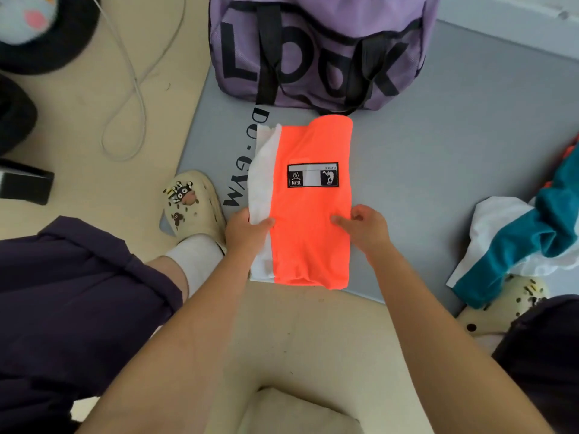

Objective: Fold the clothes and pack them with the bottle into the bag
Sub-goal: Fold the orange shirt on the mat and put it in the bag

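An orange and white garment point(308, 220), folded into a long narrow strip with a black and white patch on top, lies on the grey mat point(438, 151). My left hand point(246, 231) pinches its white left edge. My right hand point(365, 228) grips the orange right edge, fingers on top. A purple mesh bag point(316, 48) with black lettering and black handles stands just beyond the garment's far end. A crumpled teal and white garment point(529, 233) lies at the right edge of the mat. No bottle is in view.
My feet in cream clogs point(194, 205) sit on either side, the left one on the mat's corner. A grey cable point(134, 89) loops over the beige floor at the left. Black round cushions point(40, 51) and a black box point(25, 186) lie far left.
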